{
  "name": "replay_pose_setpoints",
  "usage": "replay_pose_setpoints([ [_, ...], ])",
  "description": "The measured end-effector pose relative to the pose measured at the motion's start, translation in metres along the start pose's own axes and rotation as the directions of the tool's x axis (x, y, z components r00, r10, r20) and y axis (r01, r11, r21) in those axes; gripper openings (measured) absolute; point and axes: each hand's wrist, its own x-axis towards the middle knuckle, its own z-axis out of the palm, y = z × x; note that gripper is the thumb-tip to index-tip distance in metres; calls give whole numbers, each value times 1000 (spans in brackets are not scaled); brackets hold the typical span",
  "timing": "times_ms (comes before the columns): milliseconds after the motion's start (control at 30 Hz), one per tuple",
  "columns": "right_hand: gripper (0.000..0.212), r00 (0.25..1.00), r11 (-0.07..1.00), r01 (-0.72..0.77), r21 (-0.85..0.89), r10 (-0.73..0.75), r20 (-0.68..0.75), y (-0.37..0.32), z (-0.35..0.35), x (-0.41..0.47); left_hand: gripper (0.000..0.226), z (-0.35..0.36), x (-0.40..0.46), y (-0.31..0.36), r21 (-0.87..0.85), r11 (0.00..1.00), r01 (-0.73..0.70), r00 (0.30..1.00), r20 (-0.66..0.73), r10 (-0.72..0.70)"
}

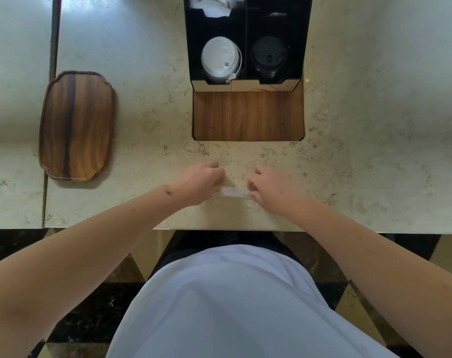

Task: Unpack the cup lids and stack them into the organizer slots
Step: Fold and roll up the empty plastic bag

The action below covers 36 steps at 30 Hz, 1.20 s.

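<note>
A black organizer (pixel 306 34) stands at the back of the marble counter. Its left slot holds a stack of white cup lids (pixel 221 59), its right slot a stack of black lids (pixel 269 56). Near the counter's front edge lies a clear, flattened plastic wrapper (pixel 235 192). My left hand (pixel 201 182) pinches its left end with curled fingers. My right hand (pixel 270 188) pinches its right end. The wrapper stretches between both hands, low over the counter.
A wooden tray (pixel 76 125) lies on the counter at the left. A wooden panel (pixel 248 116) is set into the counter in front of the organizer. Crumpled white wrapping (pixel 214 5) sits in the organizer's back left compartment. The counter's front edge (pixel 232 229) is just below my hands.
</note>
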Motion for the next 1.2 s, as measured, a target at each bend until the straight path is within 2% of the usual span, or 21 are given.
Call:
replay_pose_setpoints([
  [67,7,999,1000,20,3,-20,32,2,-1,0,13,-2,3,-3,22,1000,-19,998,61,18],
  [167,11,997,999,46,8,-46,65,-1,-2,0,9,-4,-1,-4,86,990,-108,992,78,101],
  [333,5,987,978,161,-131,-160,12,-7,8,-15,13,2,-20,-6,227,919,-324,932,-90,351],
  [467,5,990,987,119,-106,-126,-63,-5,20,-25,10,10,-27,-9,229,918,-323,916,-167,364],
  [633,4,992,998,45,44,-39,-121,2,24,-26,15,14,-21,-15,41,988,-147,977,-147,152],
  [733,7,995,997,0,75,7,-101,3,20,-25,17,11,-18,-13,11,997,-82,994,-73,82],
  [800,8,995,995,-44,94,52,-87,-1,14,-28,9,8,-17,-5,-20,999,-33,999,-19,32],
  [900,9,979,973,-171,158,185,-83,-2,5,-39,10,0,-9,9,-164,985,42,998,57,-33],
  [1033,7,923,902,-304,306,358,-138,3,-9,-76,16,-17,12,33,-370,929,-23,990,123,74],
  [1200,9,752,689,-460,559,638,-167,0,-1,-146,14,-26,30,92,-647,760,-60,917,266,299],
])
